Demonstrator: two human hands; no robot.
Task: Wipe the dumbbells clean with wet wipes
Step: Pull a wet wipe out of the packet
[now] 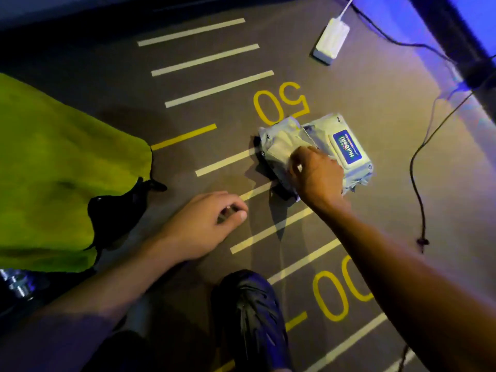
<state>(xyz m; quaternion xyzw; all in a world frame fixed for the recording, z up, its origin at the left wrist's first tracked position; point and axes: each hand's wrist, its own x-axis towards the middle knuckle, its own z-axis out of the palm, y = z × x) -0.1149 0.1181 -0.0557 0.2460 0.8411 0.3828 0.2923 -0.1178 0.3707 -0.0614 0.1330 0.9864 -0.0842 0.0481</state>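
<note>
One wipe (281,149) is pinched by right hand (316,175) fingers; left hand (204,224) loosely curled, holding nothing.

Both bare forearms reach forward and down from the bottom of the view. The left hand (204,224) hovers palm down, fingers loosely curled, thumb tip near the forefinger, holding nothing. The right hand (314,175) stretches farther out, knuckles up, fingers bent downward and pinching.

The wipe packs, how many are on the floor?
2. One wipe pack with a blue label lies right of the right hand; the other wipe pack lies under its fingers. More may be hidden.
</note>
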